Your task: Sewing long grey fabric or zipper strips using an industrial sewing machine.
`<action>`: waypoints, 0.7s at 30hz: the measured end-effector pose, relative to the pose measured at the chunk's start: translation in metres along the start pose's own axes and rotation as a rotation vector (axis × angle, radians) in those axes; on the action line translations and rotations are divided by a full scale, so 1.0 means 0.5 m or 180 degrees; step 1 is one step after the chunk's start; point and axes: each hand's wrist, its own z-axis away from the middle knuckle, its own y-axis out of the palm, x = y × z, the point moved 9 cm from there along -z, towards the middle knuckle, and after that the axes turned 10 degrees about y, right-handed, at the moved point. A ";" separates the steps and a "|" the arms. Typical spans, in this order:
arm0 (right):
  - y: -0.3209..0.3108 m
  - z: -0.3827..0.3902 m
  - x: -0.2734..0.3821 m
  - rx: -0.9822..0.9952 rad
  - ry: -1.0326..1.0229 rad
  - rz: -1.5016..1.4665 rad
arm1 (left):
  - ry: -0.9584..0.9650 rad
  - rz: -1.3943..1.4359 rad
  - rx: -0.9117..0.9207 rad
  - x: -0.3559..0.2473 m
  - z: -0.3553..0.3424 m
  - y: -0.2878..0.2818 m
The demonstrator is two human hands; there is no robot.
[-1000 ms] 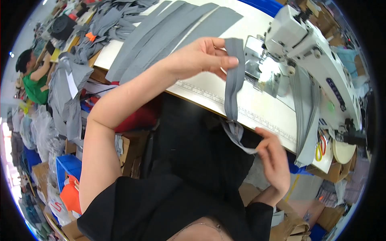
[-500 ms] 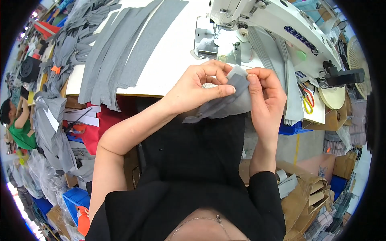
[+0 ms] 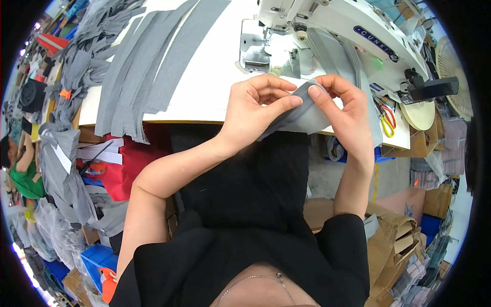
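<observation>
A piece of grey fabric [image 3: 310, 121] hangs folded between my two hands, just in front of the sewing machine [image 3: 335, 23]. My right hand [image 3: 349, 108] pinches its upper end, thumb on the near side and fingers behind. At its left edge my left hand [image 3: 255, 105] is closed, thumb lying against a darker grey fold and fingers curled; what the fingertips do behind the cloth is partly hidden. Beyond the fabric, apart from it, are the machine's needle and presser foot [image 3: 267, 42] above a metal plate [image 3: 253, 56].
Long grey fabric strips [image 3: 192, 53] lie in rows on the white table [image 3: 212, 66] at the left. More strips are under the machine arm. Scissors with red and yellow handles [image 3: 388, 123] lie at the right edge. Below right stands a cardboard box [image 3: 388, 240]. Another person [image 3: 25, 174] is far left.
The fabric has turned in my hands; its pale upper end is now mostly covered by my right fingers. My right thumb has moved over the top. The view has shifted slightly.
</observation>
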 end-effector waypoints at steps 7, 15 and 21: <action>-0.026 -0.002 0.016 -0.0311 -0.0101 0.0144 | -0.0113 -0.0399 0.0616 0.042 0.001 0.020; -0.031 -0.006 0.021 -0.0427 -0.0129 0.0493 | -0.0541 0.0533 0.0201 0.066 0.005 0.020; -0.025 -0.011 0.011 -0.0385 -0.0099 0.0494 | -0.0413 0.0252 -0.0079 0.069 -0.001 0.002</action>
